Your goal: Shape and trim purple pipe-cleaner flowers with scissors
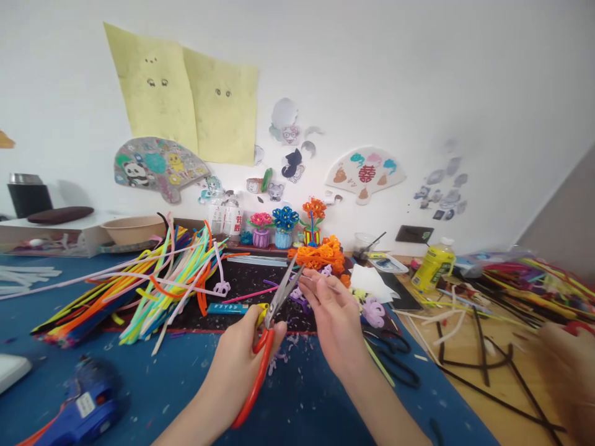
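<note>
My left hand is wrapped round the red-handled scissors, whose blades point up and stand slightly apart. Just right of the blade tips, my right hand has its fingertips pinched together; what they hold is too small to make out. Behind both hands lies a pile of orange pipe-cleaner loops. Purple loops sit right of my right hand, and small purple scraps lie on the dark mat. A blue-labelled cutter is beside my left hand.
Bundled colourful pipe cleaners spread at left, with a blue glue gun nearer. Flower pots stand at the wall. A yellow bottle and black strips are at right, near another person's blurred hand.
</note>
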Motion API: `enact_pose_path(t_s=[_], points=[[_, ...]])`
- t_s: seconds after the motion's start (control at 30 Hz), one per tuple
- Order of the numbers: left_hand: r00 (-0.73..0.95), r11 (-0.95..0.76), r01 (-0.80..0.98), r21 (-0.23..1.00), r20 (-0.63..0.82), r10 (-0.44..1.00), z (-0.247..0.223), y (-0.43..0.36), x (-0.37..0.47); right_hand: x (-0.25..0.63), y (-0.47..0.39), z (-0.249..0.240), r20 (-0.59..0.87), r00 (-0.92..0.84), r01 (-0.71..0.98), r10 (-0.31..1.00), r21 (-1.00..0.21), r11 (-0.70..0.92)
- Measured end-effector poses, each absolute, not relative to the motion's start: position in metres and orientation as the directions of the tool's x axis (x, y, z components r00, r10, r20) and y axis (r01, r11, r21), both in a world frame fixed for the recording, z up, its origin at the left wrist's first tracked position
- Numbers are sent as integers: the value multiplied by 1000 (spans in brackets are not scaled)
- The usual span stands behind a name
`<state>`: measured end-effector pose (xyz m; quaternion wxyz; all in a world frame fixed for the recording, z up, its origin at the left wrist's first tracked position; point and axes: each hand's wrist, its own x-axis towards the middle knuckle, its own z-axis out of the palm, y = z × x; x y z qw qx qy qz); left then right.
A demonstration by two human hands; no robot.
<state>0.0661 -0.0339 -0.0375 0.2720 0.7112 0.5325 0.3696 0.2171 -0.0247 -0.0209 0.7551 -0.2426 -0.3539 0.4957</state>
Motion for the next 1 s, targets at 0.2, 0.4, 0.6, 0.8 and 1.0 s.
enact_pose_path(t_s=[0.2,0.4,0.6,0.8,1.0], points=[[247,-305,584,753,193,950,-41,-33,68,215,-27,-20,327,148,-652,933,-677,340],[276,-303,605,736,162,947,-46,-31,69,213,-28,-19,324,154,-663,934,-667,340],[280,-281,644,711,123,952,-42,-33,69,213,-28,-20,330,140,-675,933,-658,334],[295,-314,666,677,147,944,-44,-32,67,213,-29,-21,340,142,-680,930,-649,341],[303,-333,663,671,166,938,-46,-30,66,213,-29,-21,339,148,-678,929,-649,345]])
